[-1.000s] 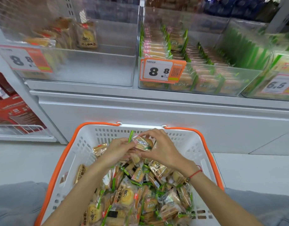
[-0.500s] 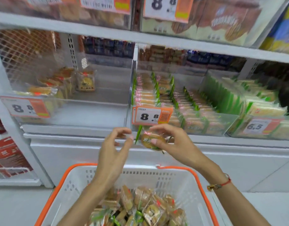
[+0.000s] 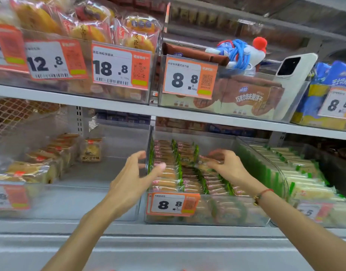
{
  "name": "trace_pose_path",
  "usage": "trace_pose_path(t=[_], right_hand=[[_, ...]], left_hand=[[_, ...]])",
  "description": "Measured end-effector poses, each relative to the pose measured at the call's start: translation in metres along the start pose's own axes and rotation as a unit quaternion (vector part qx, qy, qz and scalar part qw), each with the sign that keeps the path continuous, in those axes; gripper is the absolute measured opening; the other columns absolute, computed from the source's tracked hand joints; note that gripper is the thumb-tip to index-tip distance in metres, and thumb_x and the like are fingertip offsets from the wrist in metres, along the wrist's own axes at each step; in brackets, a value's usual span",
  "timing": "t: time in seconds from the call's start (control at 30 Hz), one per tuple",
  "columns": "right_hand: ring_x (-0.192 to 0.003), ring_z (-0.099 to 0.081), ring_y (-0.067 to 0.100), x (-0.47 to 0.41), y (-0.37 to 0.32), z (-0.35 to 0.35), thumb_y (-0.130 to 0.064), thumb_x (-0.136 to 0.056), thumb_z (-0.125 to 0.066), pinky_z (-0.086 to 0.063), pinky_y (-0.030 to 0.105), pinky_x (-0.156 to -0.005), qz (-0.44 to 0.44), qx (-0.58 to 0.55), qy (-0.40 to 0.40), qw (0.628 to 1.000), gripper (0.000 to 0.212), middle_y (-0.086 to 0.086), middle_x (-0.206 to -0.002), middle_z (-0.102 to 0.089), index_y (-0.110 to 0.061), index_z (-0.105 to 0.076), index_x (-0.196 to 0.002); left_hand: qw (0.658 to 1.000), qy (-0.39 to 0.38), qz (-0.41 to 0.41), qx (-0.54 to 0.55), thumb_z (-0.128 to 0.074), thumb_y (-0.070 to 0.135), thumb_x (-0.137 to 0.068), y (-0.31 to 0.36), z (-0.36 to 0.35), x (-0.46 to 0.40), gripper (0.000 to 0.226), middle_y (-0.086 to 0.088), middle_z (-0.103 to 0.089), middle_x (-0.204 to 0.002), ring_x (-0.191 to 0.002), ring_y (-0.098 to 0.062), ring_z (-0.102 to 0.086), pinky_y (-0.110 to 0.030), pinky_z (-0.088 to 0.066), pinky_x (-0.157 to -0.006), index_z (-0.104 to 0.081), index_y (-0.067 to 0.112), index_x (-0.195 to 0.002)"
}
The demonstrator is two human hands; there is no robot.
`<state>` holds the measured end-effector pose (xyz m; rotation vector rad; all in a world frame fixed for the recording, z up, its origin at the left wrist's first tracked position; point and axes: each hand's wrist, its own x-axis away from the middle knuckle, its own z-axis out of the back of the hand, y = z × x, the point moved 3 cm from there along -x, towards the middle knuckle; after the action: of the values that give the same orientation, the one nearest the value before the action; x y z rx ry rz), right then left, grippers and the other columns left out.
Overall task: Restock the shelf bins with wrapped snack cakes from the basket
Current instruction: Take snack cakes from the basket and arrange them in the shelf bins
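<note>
A left hand [image 3: 133, 173] hovers with fingers loosely spread at the clear shelf bin's [image 3: 207, 218] left wall, while the right hand [image 3: 225, 165] pinches a wrapped snack cake [image 3: 204, 160] above the bin's stocked rows.

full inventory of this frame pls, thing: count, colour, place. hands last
clear bin: one, lower shelf centre, 8.8 tag, rows of green-edged snack cakes
snack cake: one, clear wrap, in right hand over that bin
left bin: one, clear, lower shelf left, few orange-labelled cakes
single cake: one, yellow, upright at the left bin's back
right bin: one, clear, green-and-white packs
price tags: several, orange and white, bin fronts
chocolate biscuit packs: brown, upper shelf centre
phone: one, white, leaning in the upper bin
plush toy: one, blue, white, red, beside the phone
left hand: open, at the centre bin's left wall
right hand: pinches the snack cake
</note>
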<state>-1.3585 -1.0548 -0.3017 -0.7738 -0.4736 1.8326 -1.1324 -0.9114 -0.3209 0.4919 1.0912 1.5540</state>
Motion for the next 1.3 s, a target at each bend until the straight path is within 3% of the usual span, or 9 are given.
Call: trace_pose_path(t=[0.07, 0.17, 0.33, 0.47, 0.7, 0.87, 1.0, 1.3], right_hand=[[-0.109, -0.061, 0.022, -0.018, 0.005, -0.015, -0.013, -0.087, -0.068, -0.049, 0.034, -0.096, -0.016, 0.005, -0.019, 1.000, 0.027, 0.006, -0.113, -0.066, -0.012, -0.064, -0.114], [-0.105, -0.064, 0.028, -0.036, 0.005, -0.036, -0.010, -0.086, -0.067, -0.053, 0.043, -0.092, -0.024, -0.012, -0.044, 0.999, 0.024, 0.006, -0.113, -0.066, -0.018, -0.060, -0.108], [-0.108, -0.062, 0.023, -0.052, -0.005, -0.054, 0.003, -0.084, -0.065, -0.054, 0.038, -0.091, 0.022, -0.025, -0.057, 0.998, 0.027, 0.003, -0.111, -0.065, -0.022, -0.060, -0.095], [-0.111, -0.054, 0.011, -0.054, -0.003, -0.049, -0.002, -0.082, -0.070, -0.048, 0.031, -0.097, 0.046, 0.044, -0.064, 0.996, 0.029, -0.010, -0.115, -0.061, -0.029, -0.066, -0.094], [-0.106, -0.058, 0.012, -0.060, -0.003, -0.047, -0.011, -0.085, -0.070, -0.043, 0.020, -0.081, 0.054, 0.055, -0.036, 0.996, 0.022, -0.007, -0.117, -0.066, -0.027, -0.071, -0.100], [-0.116, -0.054, 0.018, -0.062, -0.010, -0.049, -0.019, -0.085, -0.071, -0.042, 0.025, -0.086, 0.073, 0.114, -0.060, 0.989, 0.023, -0.007, -0.122, -0.063, -0.030, -0.069, -0.104], [-0.125, -0.040, 0.022, -0.059, -0.020, -0.045, -0.027, -0.088, -0.066, -0.037, 0.035, -0.098, 0.132, 0.258, -0.037, 0.956, 0.022, -0.003, -0.128, -0.052, -0.032, -0.068, -0.109], [-0.111, -0.056, 0.020, -0.054, -0.018, -0.046, -0.019, -0.092, -0.062, -0.044, 0.030, -0.089, 0.138, 0.266, -0.071, 0.951, 0.027, -0.005, -0.129, -0.057, -0.031, -0.066, -0.116]], left_hand=[[0.998, -0.032, -0.002, -0.046, -0.053, 0.084, -0.057, -0.001, -0.001, 0.001, 0.101, 0.026, -0.036, -0.132, -0.117, -0.006, -0.048, -0.041, -0.038, -0.104, -0.022, 0.040, -0.143], [0.998, -0.055, -0.017, -0.032, -0.066, 0.085, -0.046, -0.010, 0.001, -0.003, 0.109, 0.032, -0.034, -0.128, -0.113, -0.001, -0.049, -0.036, -0.041, -0.101, -0.022, 0.049, -0.138], [0.998, -0.039, -0.057, -0.008, -0.072, 0.077, -0.043, -0.020, 0.001, -0.007, 0.107, 0.037, -0.036, -0.123, -0.113, 0.009, -0.046, -0.031, -0.045, -0.099, -0.027, 0.051, -0.136], [0.998, -0.017, -0.063, -0.006, -0.073, 0.070, -0.042, -0.018, 0.001, -0.007, 0.105, 0.038, -0.037, -0.122, -0.112, 0.009, -0.047, -0.033, -0.046, -0.099, -0.029, 0.050, -0.135], [0.997, -0.012, -0.071, -0.010, -0.074, 0.070, -0.040, -0.019, 0.000, -0.008, 0.096, 0.049, -0.031, -0.111, -0.107, 0.013, -0.045, -0.034, -0.047, -0.099, -0.026, 0.058, -0.122], [0.997, -0.015, -0.073, -0.012, -0.075, 0.075, -0.037, -0.021, 0.000, -0.010, 0.099, 0.049, -0.031, -0.112, -0.104, 0.020, -0.042, -0.034, -0.046, -0.099, -0.026, 0.059, -0.122], [0.997, -0.018, -0.075, -0.008, -0.077, 0.072, -0.037, -0.022, 0.000, -0.010, 0.111, 0.041, -0.035, -0.119, -0.105, 0.016, -0.045, -0.027, -0.046, -0.096, -0.028, 0.051, -0.135], [0.997, -0.022, -0.076, -0.007, -0.077, 0.067, -0.040, -0.019, -0.001, -0.007, 0.114, 0.041, -0.035, -0.118, -0.112, 0.011, -0.044, -0.022, -0.045, -0.095, -0.029, 0.044, -0.141]])
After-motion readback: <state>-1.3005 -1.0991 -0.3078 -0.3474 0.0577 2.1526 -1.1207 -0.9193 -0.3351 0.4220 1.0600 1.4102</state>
